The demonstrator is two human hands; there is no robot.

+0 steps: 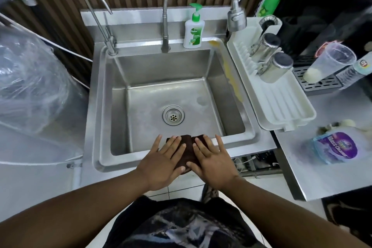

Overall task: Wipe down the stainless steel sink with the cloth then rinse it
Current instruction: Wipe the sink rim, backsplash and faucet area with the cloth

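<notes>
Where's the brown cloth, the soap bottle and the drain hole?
brown cloth [188,141]: head view, its uncovered upper middle.
soap bottle [192,35]: head view, its white body at the label.
drain [173,116]: head view, the strainer's holed middle.

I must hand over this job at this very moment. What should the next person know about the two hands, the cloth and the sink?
Left hand: flat, fingers straight, pressing on the cloth.
Right hand: the same, beside the left one.
Cloth: dark brown, lying over the front rim of the sink.
Done: hard to tell. The basin floor looks dull and streaky, and yellowish marks run along the right rim.
Left: wipe the basin and rims, then rinse. No water runs from the tap.
</notes>
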